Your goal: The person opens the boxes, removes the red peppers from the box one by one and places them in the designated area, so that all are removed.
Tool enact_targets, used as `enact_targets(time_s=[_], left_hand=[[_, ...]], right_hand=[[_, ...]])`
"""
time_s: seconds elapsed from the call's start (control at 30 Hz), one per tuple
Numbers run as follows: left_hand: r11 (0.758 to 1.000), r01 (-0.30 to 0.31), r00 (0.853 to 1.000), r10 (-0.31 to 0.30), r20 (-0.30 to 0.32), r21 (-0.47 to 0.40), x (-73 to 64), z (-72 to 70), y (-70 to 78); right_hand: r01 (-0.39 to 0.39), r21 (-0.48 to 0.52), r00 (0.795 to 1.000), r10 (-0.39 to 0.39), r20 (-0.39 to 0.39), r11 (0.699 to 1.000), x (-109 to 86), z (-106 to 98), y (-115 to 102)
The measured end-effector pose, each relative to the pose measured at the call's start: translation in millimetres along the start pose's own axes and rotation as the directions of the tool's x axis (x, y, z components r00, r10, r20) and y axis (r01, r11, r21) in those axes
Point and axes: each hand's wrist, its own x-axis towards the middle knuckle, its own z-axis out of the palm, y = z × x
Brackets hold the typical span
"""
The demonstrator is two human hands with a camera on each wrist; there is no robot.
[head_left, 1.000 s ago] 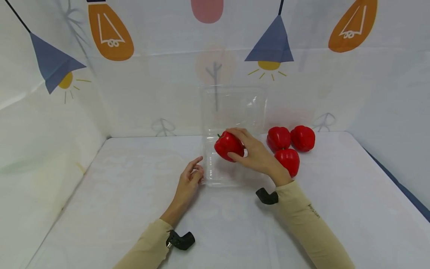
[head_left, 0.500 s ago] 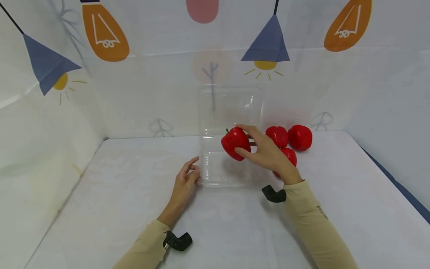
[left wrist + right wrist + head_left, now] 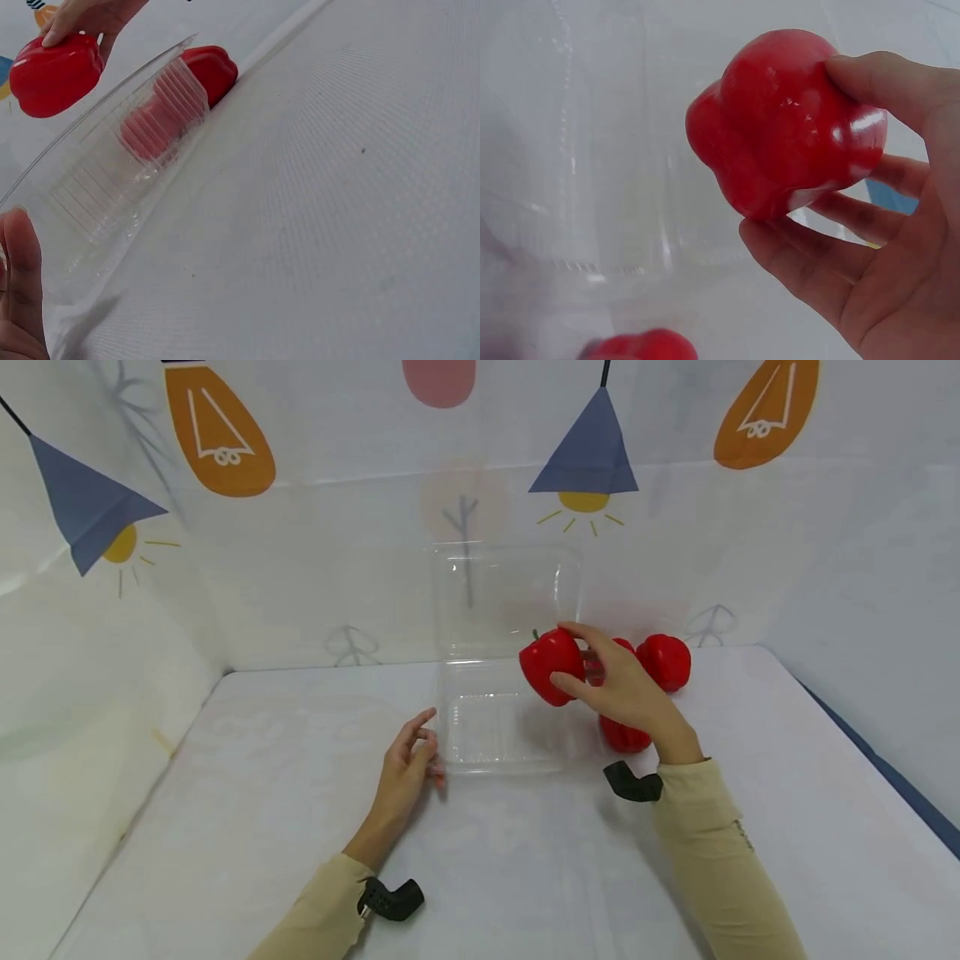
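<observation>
A glossy red bell pepper (image 3: pixel 552 667) with a green stem is gripped between the thumb and fingers of my right hand (image 3: pixel 630 689). It is held up over the right part of a clear plastic clamshell box (image 3: pixel 480 727), whose lid (image 3: pixel 506 593) stands raised behind. My left hand (image 3: pixel 405 768) lies at the box's left side, fingers loosely bent and index finger pointing forward. In the left wrist view a fingertip (image 3: pixel 21 232) is right at the box's rim. The right wrist view shows the lobed bottom of the held bell pepper (image 3: pixel 780 127).
More red bell peppers sit right of the box: one at the back (image 3: pixel 664 662), one in front (image 3: pixel 625 735), and another mostly hidden behind my right hand. The table has a white cover (image 3: pixel 300 727). A printed white cloth (image 3: pixel 337 560) hangs close behind.
My right hand has moved right and slightly up with the bell pepper, from the box's middle toward its right side. My left hand has stayed by the box's left edge. The view has shifted slightly.
</observation>
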Motion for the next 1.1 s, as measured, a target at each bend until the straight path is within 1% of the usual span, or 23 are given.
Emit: enact_targets(time_s=[0.17,0.27,0.4,0.5,0.73,0.87,0.93,1.03,1.1], left_hand=[[1.000,-0.002,1.000,0.002,0.011,-0.021,0.2,-0.1,0.6],[1.000,-0.015,1.000,0.015,0.000,-0.025,0.0,-0.6,0.5],[0.999,-0.034,0.999,0.034,-0.014,-0.025,-0.1,-1.7,0.1],[0.999,-0.041,0.999,0.041,-0.024,-0.016,0.4,-2.1,-0.3],[0.999,-0.037,0.998,0.037,-0.049,-0.007,3.0,-2.4,-0.6],[0.999,-0.033,0.998,0.033,-0.052,-0.007,3.5,-2.5,-1.3],[0.999,-0.036,0.998,0.035,-0.052,-0.011,3.2,-2.4,-1.4],[0.999,-0.037,0.998,0.036,-0.057,-0.033,2.3,-2.7,-1.3],[0.998,-0.024,0.998,0.021,-0.063,-0.052,1.7,-3.6,-1.5]], right_hand=[[-0.003,0.008,0.999,0.004,-0.053,1.000,-6.2,-19.2,5.2],[-0.037,0.026,0.997,0.039,-0.062,0.999,-10.5,-29.0,8.7],[-0.092,0.031,0.994,0.094,-0.064,0.995,-16.6,-40.7,14.9],[-0.115,0.031,0.991,0.116,-0.068,0.993,-20.9,-48.1,19.2],[-0.180,0.079,0.981,0.185,-0.053,0.980,-27.3,-58.9,23.0],[-0.181,0.059,0.982,0.184,-0.049,0.982,-30.0,-62.7,24.3],[-0.183,0.033,0.981,0.185,-0.058,0.983,-32.0,-65.6,25.5],[-0.196,-0.001,0.978,0.195,-0.070,0.981,-35.4,-70.9,28.9],[-0.208,-0.015,0.976,0.206,-0.076,0.978,-37.2,-74.3,32.1]])
